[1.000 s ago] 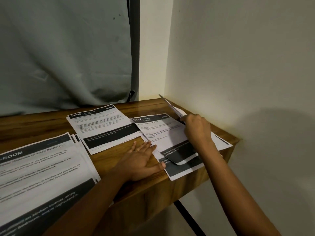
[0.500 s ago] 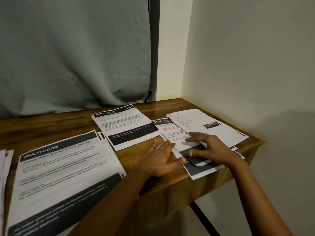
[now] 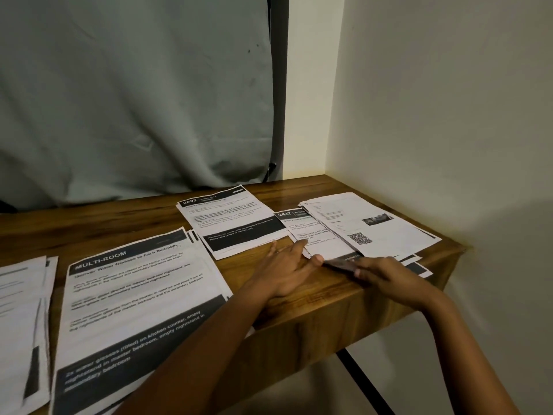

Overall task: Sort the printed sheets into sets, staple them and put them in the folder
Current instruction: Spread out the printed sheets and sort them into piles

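Steadying a fanned stack of printed sheets right of centre, a person's left hand lies flat, fingers straight, while the blurred right hand shows no clear hold; pages reaching the wooden table edge could slip off if nudged.

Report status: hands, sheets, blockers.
Left hand flat on table beside 2437 sheet. Right hand at its near edge, grip blurred. QR sheet overlaps it. No blocker seen.

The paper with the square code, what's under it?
The 2437 sheet pokes out from under the code paper, and more corners show by the right hand. How many lie beneath is covered.
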